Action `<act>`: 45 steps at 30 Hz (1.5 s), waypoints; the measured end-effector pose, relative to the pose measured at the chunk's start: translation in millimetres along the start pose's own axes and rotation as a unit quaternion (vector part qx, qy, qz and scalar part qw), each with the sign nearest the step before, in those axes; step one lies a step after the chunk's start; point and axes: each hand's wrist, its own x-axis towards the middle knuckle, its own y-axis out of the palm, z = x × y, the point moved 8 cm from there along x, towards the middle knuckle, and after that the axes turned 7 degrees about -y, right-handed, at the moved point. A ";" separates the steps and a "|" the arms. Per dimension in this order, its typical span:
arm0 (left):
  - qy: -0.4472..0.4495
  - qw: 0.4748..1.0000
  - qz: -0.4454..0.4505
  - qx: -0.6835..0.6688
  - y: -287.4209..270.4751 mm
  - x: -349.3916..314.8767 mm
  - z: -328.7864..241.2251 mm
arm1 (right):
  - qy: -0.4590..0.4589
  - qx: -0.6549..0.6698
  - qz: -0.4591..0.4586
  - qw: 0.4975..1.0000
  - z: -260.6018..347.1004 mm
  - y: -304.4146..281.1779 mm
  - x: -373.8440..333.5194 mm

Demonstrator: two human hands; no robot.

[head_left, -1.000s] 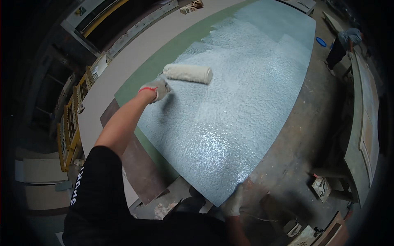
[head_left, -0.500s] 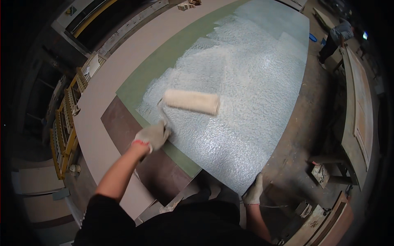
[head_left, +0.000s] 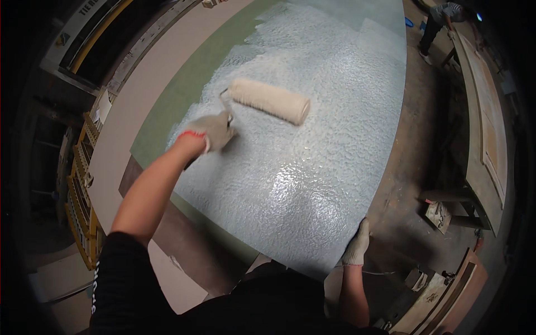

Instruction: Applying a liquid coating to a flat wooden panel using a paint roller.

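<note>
Slanting lengthwise across the panel [head_left: 312,206], left of centre, the roller [head_left: 269,100] is held ahead-right of the nearer left hand [head_left: 215,132], fingers curled; the right hand's [head_left: 358,245] grip at the right edge cannot be told.

From above the near end of the wet-coated green panel [head_left: 346,145], the head camera, the left of two wide fisheyes, faces down and forward along the panel's length. It sits near enough that the panel fills the middle and its far end runs out at the top of the view, yet it takes in the beige board [head_left: 128,95] left of the panel and the grey floor [head_left: 414,134] right of it.
</note>
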 end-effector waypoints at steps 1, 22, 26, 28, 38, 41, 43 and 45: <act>0.016 0.999 -0.028 -0.014 -9.5 35.2 -10.0 | -0.025 -0.017 -0.018 0.999 9.4 7.6 12.1; -0.024 0.993 0.096 -0.069 120.2 -214.9 18.7 | 0.059 -0.020 -0.045 0.997 -33.4 -21.1 -74.7; -0.012 0.996 0.075 -0.042 88.8 -151.4 -23.2 | 0.102 -0.060 -0.040 0.992 -35.9 -33.3 -85.5; 0.014 0.998 0.042 -0.044 62.8 -81.0 -62.6 | 0.098 -0.088 -0.037 0.991 -26.6 -26.2 -90.9; 0.139 0.983 0.002 0.116 -36.1 123.0 -210.4 | 0.056 -0.148 -0.023 0.987 -25.1 -16.0 -83.8; 0.085 0.995 -0.015 -0.054 -5.4 72.4 -172.2 | 0.075 0.014 -0.023 0.997 -18.0 6.3 -82.2; 0.095 0.991 -0.021 -0.087 22.2 5.0 -150.0 | 0.061 0.010 -0.039 0.997 -15.6 3.2 -79.7; 0.099 0.992 -0.001 -0.074 56.3 -65.3 -119.0 | 0.053 0.006 -0.054 0.997 -13.0 -3.7 -81.9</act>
